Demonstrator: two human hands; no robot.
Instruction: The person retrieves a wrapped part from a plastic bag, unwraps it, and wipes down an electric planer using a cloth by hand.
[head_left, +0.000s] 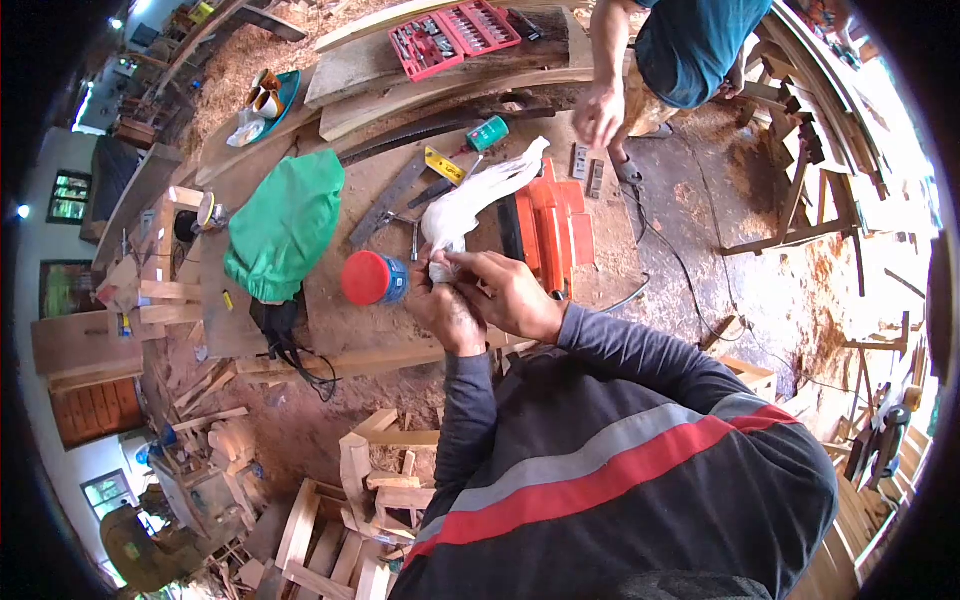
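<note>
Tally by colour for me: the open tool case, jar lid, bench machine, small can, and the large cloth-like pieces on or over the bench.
Red: 2 (open tool case, jar lid)
Orange: 1 (bench machine)
Green: 2 (small can, green cloth)
White: 1 (white cloth)
Total: 6

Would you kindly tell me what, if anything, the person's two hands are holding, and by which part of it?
A limp white cloth or bag, held by its bunched near end in the fingers of the left hand and right hand.
</note>
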